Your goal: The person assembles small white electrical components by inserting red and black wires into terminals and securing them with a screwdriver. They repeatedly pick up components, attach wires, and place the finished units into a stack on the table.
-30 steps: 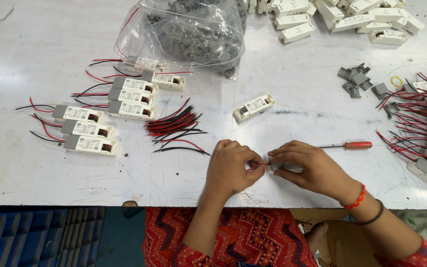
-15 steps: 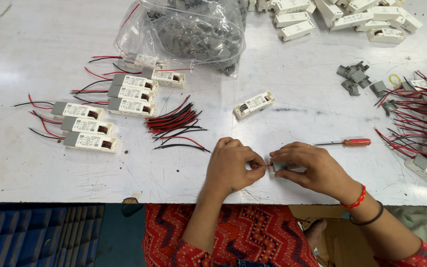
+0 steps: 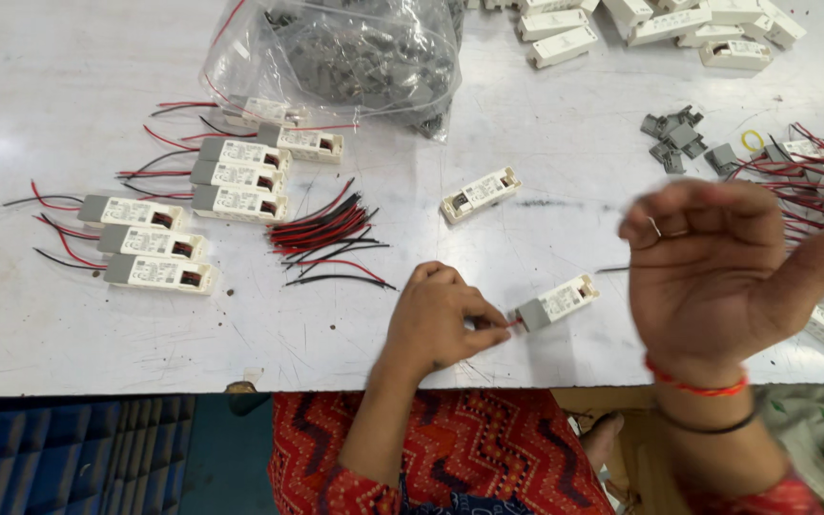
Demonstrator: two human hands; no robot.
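My left hand (image 3: pixel 441 319) rests on the white table (image 3: pixel 69 324) near its front edge. Its fingertips pinch a short red wire at the grey-capped end of a small white module (image 3: pixel 557 301), which lies flat on the table. My right hand (image 3: pixel 717 272) is lifted off the table to the right of the module. It is blurred, with the palm turned up, the fingers loosely curled and nothing visible in them. The thin shaft of a screwdriver (image 3: pixel 612 270) pokes out from behind it.
Loose red and black wires (image 3: pixel 326 234) lie beyond my left hand, beside a lone white module (image 3: pixel 481 194). Wired modules sit in rows at left (image 3: pixel 154 243). A clear bag of grey parts (image 3: pixel 355 48) is at the back, grey caps (image 3: pixel 674 133) and wired modules (image 3: pixel 813 167) at right.
My right hand has let go of the module and risen off the table toward the camera. The left hand keeps its pinch on the wire, and the module now lies on the table.
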